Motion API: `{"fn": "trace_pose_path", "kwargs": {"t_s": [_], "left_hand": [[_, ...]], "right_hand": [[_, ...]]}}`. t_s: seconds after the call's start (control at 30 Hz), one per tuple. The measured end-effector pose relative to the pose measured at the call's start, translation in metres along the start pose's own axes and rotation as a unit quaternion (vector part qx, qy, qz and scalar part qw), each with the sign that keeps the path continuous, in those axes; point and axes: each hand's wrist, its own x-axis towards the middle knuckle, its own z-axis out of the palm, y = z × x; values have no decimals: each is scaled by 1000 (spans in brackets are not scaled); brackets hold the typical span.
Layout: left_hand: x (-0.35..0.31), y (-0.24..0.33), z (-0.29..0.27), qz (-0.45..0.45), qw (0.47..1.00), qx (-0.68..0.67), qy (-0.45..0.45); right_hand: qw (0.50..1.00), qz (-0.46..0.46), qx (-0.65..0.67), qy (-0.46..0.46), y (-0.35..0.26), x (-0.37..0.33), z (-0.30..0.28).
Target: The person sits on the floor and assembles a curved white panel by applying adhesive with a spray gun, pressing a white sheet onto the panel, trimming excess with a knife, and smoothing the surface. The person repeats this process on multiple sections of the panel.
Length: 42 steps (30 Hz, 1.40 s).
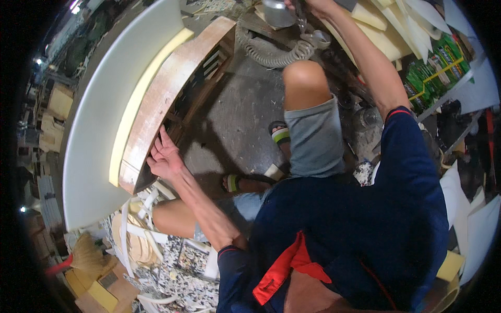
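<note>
A curved wooden frame (166, 88) leans at the left, a yellow foam strip (133, 117) and a large pale grey-white curved panel (96, 120) along its outer side. My left hand (167, 159) is at the frame's inner lower edge, palm partly turned up, fingertips hooked at the wood. At the top edge of the view, my right hand (313, 5) is closed round the dark handle of what looks like a spray gun (301, 18); the picture's edge cuts off part of this hand. Beside it is a metal cup (279, 13). A coiled pale hose (284, 56) hangs below.
Foam sheets (383, 36) and a green printed package (438, 68) lie at the upper right. Speckled foam scraps (182, 271) and white strips are heaped by my left leg. A straw broom (91, 253) lies at the lower left. My bent knees flank the dark floor (235, 120).
</note>
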Motion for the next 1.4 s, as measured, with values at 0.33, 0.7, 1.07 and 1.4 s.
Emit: {"fn": "trace_pose_path", "kwargs": {"t_s": [0.33,0.7,1.07,1.4], "left_hand": [[-28,2,11,-28,999,-16,34],[-56,-4,19,-10,998,9,55],[-49,-1,3,-31,998,28,55],[-60,7,-6,-98,986,85,106]], "right_hand": [[956,120,-252,93,250,-97,-11],[917,168,-340,127,299,-164,10],[872,211,-404,177,327,-238,-14],[848,348,-396,-55,265,-254,7]]}}
